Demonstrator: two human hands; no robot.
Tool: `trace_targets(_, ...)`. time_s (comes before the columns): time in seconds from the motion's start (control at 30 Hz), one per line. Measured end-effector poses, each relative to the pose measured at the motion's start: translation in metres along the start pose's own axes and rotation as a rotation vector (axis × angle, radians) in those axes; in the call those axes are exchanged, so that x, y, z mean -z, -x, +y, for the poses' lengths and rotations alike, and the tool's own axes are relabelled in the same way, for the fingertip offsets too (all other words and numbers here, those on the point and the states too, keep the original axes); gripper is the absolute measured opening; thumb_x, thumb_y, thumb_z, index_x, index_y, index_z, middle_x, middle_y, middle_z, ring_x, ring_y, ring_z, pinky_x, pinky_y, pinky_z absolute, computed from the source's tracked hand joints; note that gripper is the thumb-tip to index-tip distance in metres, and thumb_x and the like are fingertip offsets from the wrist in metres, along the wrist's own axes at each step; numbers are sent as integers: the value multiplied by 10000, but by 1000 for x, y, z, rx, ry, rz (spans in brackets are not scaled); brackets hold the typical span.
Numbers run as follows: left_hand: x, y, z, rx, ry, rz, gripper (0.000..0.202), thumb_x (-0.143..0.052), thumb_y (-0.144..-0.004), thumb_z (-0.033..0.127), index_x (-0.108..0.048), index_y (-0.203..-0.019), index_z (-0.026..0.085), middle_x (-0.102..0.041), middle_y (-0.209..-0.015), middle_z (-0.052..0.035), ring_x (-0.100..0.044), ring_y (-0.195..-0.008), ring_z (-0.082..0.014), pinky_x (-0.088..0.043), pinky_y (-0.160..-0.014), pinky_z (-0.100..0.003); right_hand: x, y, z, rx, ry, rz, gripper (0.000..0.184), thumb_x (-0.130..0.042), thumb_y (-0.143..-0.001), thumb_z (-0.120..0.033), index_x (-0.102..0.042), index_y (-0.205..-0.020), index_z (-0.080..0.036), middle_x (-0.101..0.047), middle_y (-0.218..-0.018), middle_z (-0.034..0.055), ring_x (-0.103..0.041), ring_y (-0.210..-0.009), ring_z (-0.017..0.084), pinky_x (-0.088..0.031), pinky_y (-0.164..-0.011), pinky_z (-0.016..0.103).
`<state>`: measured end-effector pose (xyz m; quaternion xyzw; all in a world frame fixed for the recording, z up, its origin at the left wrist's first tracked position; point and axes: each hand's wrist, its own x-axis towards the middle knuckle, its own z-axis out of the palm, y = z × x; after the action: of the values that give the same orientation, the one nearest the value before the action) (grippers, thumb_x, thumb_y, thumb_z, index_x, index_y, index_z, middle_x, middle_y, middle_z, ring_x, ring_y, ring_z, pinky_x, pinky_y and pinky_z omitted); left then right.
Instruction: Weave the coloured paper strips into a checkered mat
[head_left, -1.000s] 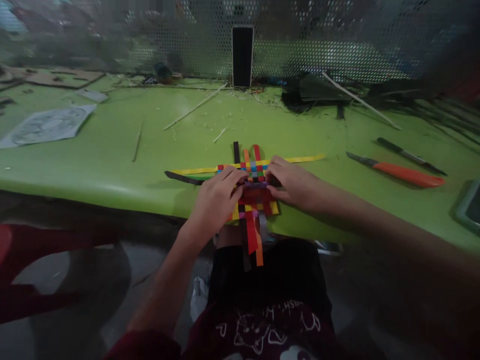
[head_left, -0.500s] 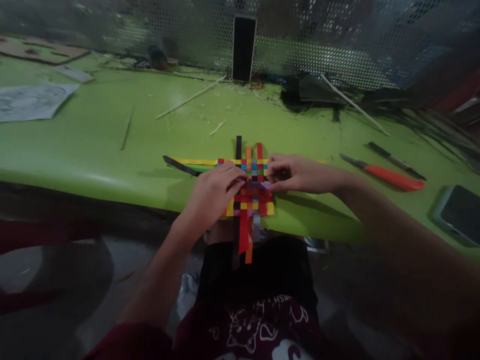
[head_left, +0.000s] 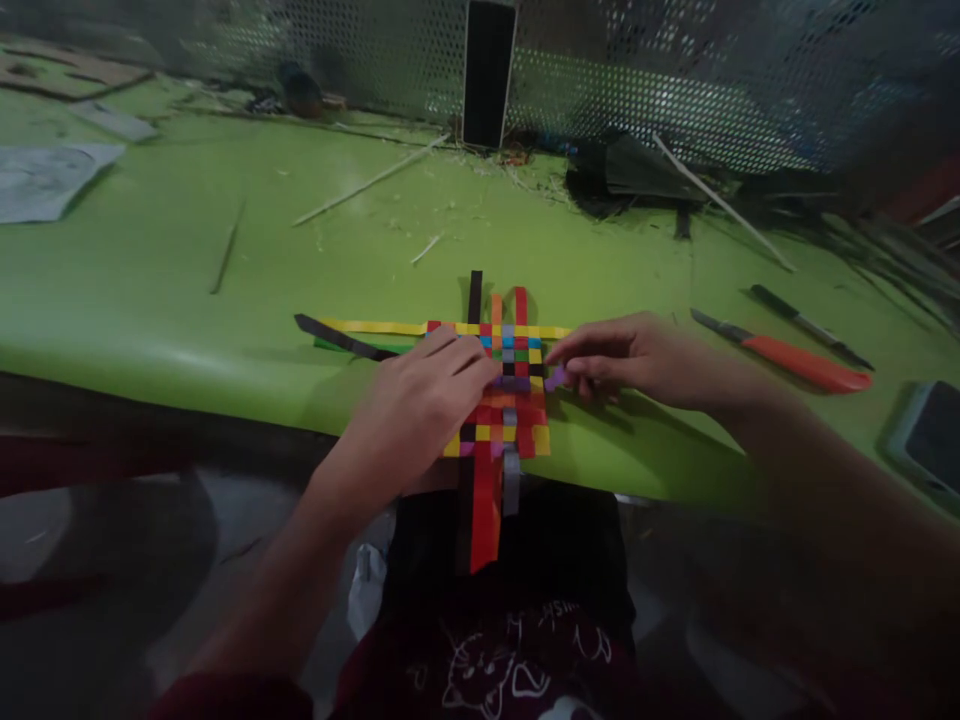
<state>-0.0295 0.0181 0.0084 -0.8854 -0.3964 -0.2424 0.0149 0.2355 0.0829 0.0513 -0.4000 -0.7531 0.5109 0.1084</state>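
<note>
A small mat woven from coloured strips (head_left: 509,418) lies at the table's front edge, with red, black and grey strip ends hanging over it. My left hand (head_left: 431,400) rests on the mat's left part, fingers bent together and thumb near the purple row; what lies under the fingers is hidden. At the mat's right edge, my right hand (head_left: 626,362) has its fingers around the end of a purple strip (head_left: 556,378). That strip runs across the weave. Left of the mat, a black strip end (head_left: 341,336) and a yellow one (head_left: 379,327) stick out.
An orange-handled knife (head_left: 806,362) and a thin dark-handled blade (head_left: 814,328) lie to the right, near a phone (head_left: 934,435). Another phone (head_left: 487,75) stands upright against the perforated metal screen (head_left: 637,90). Thin sticks (head_left: 371,180) and printed paper (head_left: 52,182) lie on the green table (head_left: 187,330).
My right hand has moved right, from over the mat to just beyond its edge, with the purple strip's end. My left hand stays on the weave. The view has shifted slightly.
</note>
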Motion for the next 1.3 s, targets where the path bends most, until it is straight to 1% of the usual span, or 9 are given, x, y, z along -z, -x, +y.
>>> trace_targets(0.1, 4, 0, 17, -19, -14, -86, 183, -501, -1029, 152, -670, -1090, 116, -662, -1150, -136, -590, -1065, -296, -553, -887, -454, -8, 1, -3, -14, 27, 10, 298, -638, -931, -400, -750, -1185, -290, -702, -724, -21, -603, -562, 128, -449, -497, 256)
trace_targets(0.27, -2, 6, 38, -11, 16, -89, 253, -466, -1051, 186, -645, -1221, 134, -674, -1203, -130, -587, -1077, -298, -565, -918, -486, -12, 7, -4, -57, 4, -37, 264, -685, -905, -476, -782, -871, -234, -654, -636, -17, -561, -510, 106, -403, -460, 243)
trace_targets(0.37, -6, 9, 38, 15, 42, -96, 286, -442, -1060, 208, -621, -1279, 167, -672, -1213, -116, -580, -1093, -307, -544, -948, -512, -17, 10, -5, -149, 1, 35, 305, -700, -897, -495, -755, -784, -216, -571, -551, -30, -455, -430, 77, -303, -403, 248)
trace_targets(0.47, -8, 11, 36, 19, 45, -99, 265, -419, -1064, 210, -653, -1181, 171, -669, -1203, -110, -579, -1084, -305, -529, -946, -497, -22, 9, -9, -174, 31, 96, 328, -743, -855, -512, -732, -727, -211, -551, -563, -29, -409, -465, 69, -267, -420, 249)
trace_targets(0.6, -7, 11, 35, -14, 35, -69, 209, -465, -1056, 198, -665, -1049, 137, -672, -1116, -94, -582, -1039, -285, -533, -903, -457, -25, 9, -16, -196, 6, 26, 340, -760, -830, -528, -716, -749, -202, -567, -611, -25, -426, -537, 86, -285, -464, 244)
trace_targets(0.8, -10, 13, 36, 7, 32, -30, 291, -528, -1035, 171, -613, -1306, 109, -692, -1129, -92, -579, -1045, -262, -522, -949, -429, -28, 12, -21, -298, 36, 147, 311, -763, -827, -464, -678, -706, -190, -531, -583, -30, -393, -525, 86, -274, -469, 255)
trace_targets(1.03, -15, 14, 34, 7, 85, 40, 273, -538, -1022, 146, -635, -1273, 98, -696, -1109, -98, -586, -1049, -269, -539, -922, -448, -30, 13, -22, -348, 46, 176, 317, -777, -805, -470, -650, -693, -202, -501, -559, -35, -366, -500, 89, -252, -441, 263)
trace_targets(1.2, -15, 15, 34, 28, 120, 41, 308, -492, -1036, 127, -625, -1311, 168, -705, -1131, -81, -602, -1084, -271, -533, -935, -462, -30, 11, -23, -357, 119, 204, 350, -764, -815, -509, -670, -677, -201, -515, -555, -25, -360, -493, 89, -248, -443, 277)
trace_targets(1.3, -14, 15, 33, -12, 92, 35, 307, -501, -1036, 135, -612, -1323, 127, -708, -1140, -99, -601, -1066, -273, -552, -922, -467, -28, 11, -22, -382, 133, 174, 351, -756, -821, -516, -691, -684, -199, -487, -520, -28, -354, -461, 84, -244, -431, 280)
